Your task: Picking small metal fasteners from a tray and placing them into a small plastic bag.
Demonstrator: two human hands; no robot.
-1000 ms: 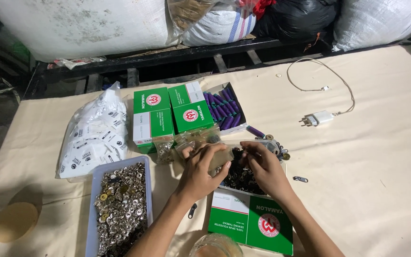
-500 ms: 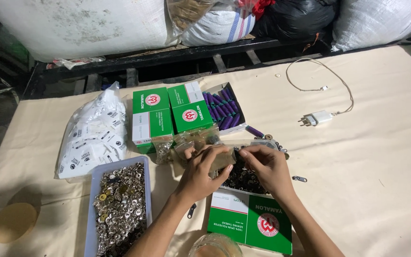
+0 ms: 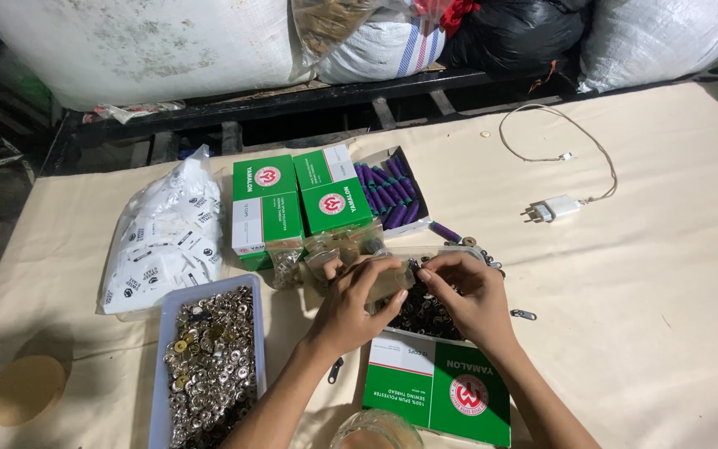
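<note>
Both hands meet near the middle of the cloth-covered tabletop [image 3: 666, 274], over a clear box [image 3: 425, 312] full of small dark metal bits. The left hand [image 3: 355, 303] and the right hand [image 3: 467, 295] pinch one tiny dark piece [image 3: 413, 268] between their fingertips, right above the box. It is too small to tell which way it points.

A grey tray [image 3: 159, 366] near the front left edge is full of shiny round silver snaps. Behind the hands stand two green card boxes [image 3: 301, 204]. Just beside them, an open box [image 3: 388, 195] holds purple thread spools lying slanted. A flat green box [image 3: 438, 387] lies at the front edge. A soft see-through bag [image 3: 168, 237] holds white labels. A white charger [image 3: 554, 208] lies toward the right.
</note>
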